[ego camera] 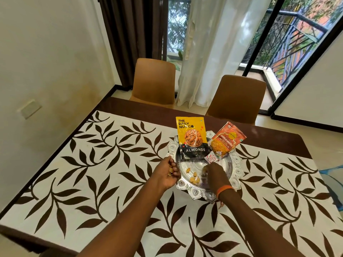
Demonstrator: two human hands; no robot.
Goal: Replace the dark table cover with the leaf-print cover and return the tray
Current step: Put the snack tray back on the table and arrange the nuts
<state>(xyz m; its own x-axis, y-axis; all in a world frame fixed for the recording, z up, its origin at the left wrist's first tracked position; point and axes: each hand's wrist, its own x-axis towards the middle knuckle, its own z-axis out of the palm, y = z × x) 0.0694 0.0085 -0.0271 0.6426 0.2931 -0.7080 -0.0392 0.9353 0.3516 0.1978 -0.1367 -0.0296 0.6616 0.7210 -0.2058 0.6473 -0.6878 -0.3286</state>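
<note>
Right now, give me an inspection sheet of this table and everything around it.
Surface: leaf-print cover spread on the table; dark tabletop bare along far edge.
Job's things: silver tray on the cover, holding almonds pouch, orange snack packet, loose candies.
Clutter: small sachet on tray.
Grippers: left hand closed on candies; right hand reaching into tray.
Cables: nothing seen.
Surroundings: two brown chairs, curtains, balcony door.

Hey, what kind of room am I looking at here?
Most likely a home dining area: a dark wooden table under a white leaf-print cover, two tan moulded chairs pushed in beyond it, and an ornate silver tray of snack packets. White curtains screen a balcony door.
</note>
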